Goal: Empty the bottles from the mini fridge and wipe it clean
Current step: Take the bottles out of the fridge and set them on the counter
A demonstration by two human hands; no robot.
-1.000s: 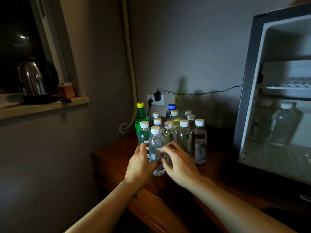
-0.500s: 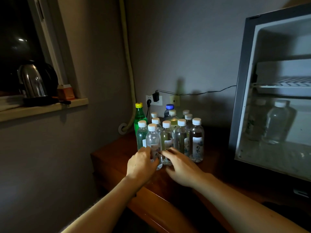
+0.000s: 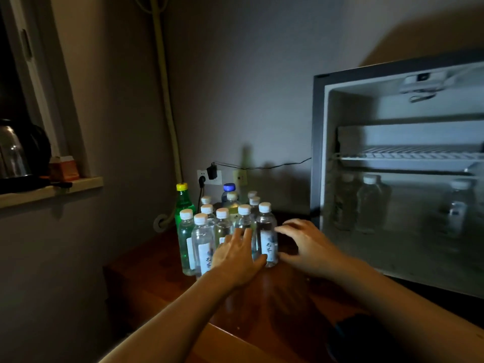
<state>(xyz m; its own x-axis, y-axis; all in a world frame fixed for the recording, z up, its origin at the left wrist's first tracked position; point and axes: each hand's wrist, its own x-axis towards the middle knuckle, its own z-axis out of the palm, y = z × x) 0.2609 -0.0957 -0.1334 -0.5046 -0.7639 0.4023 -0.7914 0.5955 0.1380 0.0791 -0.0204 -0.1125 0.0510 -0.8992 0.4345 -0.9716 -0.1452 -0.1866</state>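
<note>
Both hands have shifted from the front-left bottle: open left hand (image 3: pixel 237 255) and open right hand (image 3: pixel 306 244) now flank the clear white-capped labelled plastic bottle (image 3: pixel 267 235), holding nothing

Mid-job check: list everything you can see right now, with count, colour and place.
clear bottles: about ten, white caps, clustered on the table
green bottle: one, yellow cap, back left of cluster
blue-capped bottle: one, back of cluster
fridge bottles: at least three, clear, lower compartment
mini fridge: one, grey, open, right
table: one, brown wood
kettle: one, steel, windowsill
orange box: one, windowsill
wall socket: one, white, charger plugged
left hand: open, against front bottles
right hand: open, beside rightmost bottle
</note>
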